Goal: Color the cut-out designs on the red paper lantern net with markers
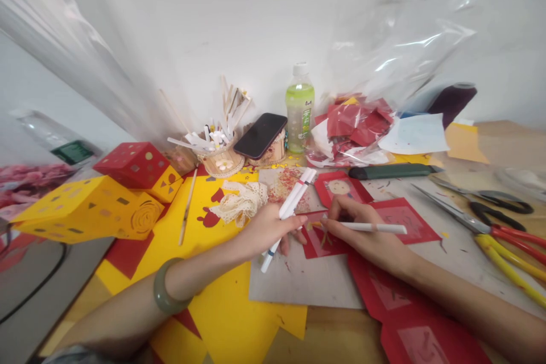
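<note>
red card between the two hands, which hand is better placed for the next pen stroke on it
The right hand, most likely. Its grip holds a single white pen with one end over the red card, while the left hand is taken up with a bundle of pens.

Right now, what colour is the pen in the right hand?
The pen in the right hand is mostly white, seen best in the head view.

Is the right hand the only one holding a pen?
No, the left hand also holds white pens, while the right hand holds a single pen.
</note>
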The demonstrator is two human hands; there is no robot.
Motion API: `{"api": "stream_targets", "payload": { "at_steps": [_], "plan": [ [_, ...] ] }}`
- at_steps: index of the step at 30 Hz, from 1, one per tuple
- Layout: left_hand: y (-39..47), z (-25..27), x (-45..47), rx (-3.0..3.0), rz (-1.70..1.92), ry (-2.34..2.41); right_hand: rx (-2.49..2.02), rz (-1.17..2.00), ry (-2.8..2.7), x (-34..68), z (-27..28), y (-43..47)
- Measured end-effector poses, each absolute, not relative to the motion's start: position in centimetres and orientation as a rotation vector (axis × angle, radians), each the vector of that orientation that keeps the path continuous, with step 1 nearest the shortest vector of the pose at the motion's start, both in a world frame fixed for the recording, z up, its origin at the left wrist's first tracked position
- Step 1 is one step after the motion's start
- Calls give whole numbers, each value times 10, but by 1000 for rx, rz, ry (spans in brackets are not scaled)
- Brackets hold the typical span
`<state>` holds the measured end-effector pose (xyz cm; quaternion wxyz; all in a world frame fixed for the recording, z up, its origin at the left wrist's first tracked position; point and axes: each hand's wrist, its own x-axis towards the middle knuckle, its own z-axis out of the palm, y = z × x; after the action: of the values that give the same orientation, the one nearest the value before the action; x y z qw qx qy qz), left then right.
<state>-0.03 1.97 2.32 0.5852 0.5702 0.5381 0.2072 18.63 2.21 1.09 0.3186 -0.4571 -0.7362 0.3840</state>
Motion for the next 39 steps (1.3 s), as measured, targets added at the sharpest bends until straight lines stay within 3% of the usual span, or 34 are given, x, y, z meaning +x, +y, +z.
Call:
{"api": "stream_targets", "payload": {
  "at_steps": [39],
  "plan": [
    [19, 23, -1, 1326, 513, 1220, -1145, 1078, -2013, 187, 11, 22]
  ]
}}
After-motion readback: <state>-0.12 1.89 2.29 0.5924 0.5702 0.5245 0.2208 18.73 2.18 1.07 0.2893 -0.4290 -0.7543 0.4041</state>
